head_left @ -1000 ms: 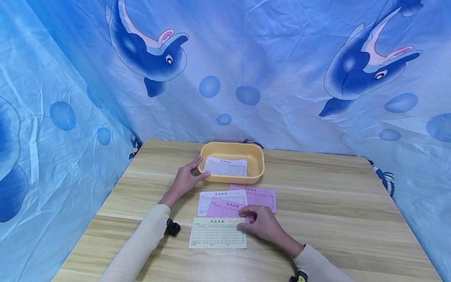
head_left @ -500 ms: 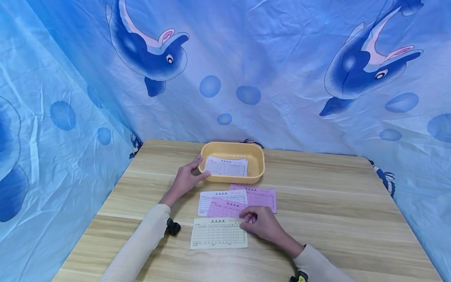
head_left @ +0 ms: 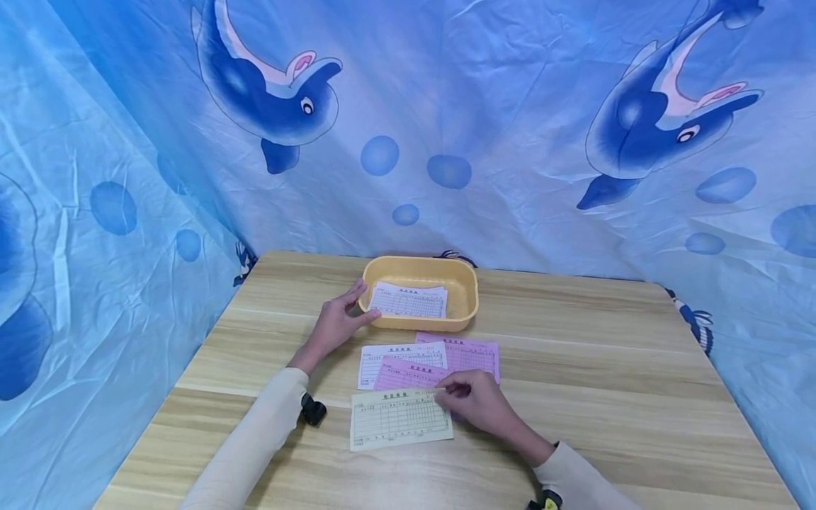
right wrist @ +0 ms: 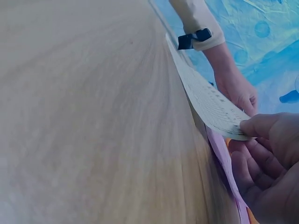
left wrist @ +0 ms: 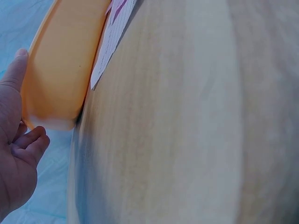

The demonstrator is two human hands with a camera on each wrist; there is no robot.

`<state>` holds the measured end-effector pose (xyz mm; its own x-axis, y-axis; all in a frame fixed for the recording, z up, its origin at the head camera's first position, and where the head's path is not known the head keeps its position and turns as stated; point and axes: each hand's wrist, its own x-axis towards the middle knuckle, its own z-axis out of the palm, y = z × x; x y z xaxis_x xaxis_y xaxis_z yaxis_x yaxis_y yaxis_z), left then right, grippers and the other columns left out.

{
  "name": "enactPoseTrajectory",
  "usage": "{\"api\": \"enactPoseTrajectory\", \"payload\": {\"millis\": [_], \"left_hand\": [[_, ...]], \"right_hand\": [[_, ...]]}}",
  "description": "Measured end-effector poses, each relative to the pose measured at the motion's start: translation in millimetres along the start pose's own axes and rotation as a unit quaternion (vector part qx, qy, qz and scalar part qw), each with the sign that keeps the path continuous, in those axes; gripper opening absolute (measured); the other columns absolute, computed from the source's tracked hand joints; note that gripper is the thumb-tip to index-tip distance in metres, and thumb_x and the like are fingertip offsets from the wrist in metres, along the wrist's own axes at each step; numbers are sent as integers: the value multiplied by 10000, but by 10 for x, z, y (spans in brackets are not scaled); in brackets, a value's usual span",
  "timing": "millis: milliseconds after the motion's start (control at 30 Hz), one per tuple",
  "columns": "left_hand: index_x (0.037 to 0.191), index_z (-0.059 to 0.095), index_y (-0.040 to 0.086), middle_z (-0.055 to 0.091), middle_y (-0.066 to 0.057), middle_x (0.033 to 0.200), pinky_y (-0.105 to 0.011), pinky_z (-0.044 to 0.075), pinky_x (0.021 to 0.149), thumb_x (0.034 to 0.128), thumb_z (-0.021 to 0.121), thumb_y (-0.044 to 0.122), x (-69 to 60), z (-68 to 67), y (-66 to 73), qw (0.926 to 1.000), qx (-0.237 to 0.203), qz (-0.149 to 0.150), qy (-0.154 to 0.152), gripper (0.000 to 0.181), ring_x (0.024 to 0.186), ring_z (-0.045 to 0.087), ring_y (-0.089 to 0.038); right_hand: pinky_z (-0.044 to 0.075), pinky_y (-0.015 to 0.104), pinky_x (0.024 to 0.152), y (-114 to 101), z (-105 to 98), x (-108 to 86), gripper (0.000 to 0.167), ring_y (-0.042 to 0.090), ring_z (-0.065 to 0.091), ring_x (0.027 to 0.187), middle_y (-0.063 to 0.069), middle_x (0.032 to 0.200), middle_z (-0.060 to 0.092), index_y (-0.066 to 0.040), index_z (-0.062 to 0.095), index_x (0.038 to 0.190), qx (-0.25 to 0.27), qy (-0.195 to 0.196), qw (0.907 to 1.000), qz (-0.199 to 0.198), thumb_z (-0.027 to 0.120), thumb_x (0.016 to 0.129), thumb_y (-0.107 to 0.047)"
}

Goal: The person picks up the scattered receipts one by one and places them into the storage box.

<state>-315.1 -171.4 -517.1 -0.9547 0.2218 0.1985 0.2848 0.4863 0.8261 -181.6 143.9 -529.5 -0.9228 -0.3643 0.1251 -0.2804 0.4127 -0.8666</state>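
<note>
My right hand (head_left: 477, 404) pinches the upper right corner of a pale green printed slip (head_left: 398, 419) between thumb and fingers. In the right wrist view that green slip (right wrist: 210, 100) bends upward at the pinched corner. Behind it, a pink slip (head_left: 404, 374) partly covers a white slip (head_left: 376, 361). Another pink slip (head_left: 478, 360) lies farther back on the right. My left hand (head_left: 338, 319) holds the left end of a yellow-orange plastic tub (head_left: 468, 322), thumb at its front rim. Inside the tub is a pile of white printed slips (head_left: 408, 303).
A wooden table (head_left: 605, 368) bears everything. Blue cloth with printed dolphins (head_left: 663, 106) hangs at its back and sides. Dark blue tassels (head_left: 698, 329) show at the table's right edge.
The green slip has shifted slightly right and tilted, its right corner lifting with my right hand. My left hand and the tub have not moved.
</note>
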Motion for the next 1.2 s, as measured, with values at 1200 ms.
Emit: {"api": "enactPoseTrajectory", "payload": {"millis": [1200], "left_hand": [[1510, 455, 26, 337, -73, 1636, -357, 425, 1165, 851, 796, 502, 23, 6, -16, 9999, -50, 71, 50, 882, 1491, 365, -237]], "right_hand": [[647, 325, 743, -362, -379, 273, 201, 163, 728, 826, 84, 930, 779, -35, 769, 1041, 1115, 525, 9888, 837, 780, 915, -191]]}}
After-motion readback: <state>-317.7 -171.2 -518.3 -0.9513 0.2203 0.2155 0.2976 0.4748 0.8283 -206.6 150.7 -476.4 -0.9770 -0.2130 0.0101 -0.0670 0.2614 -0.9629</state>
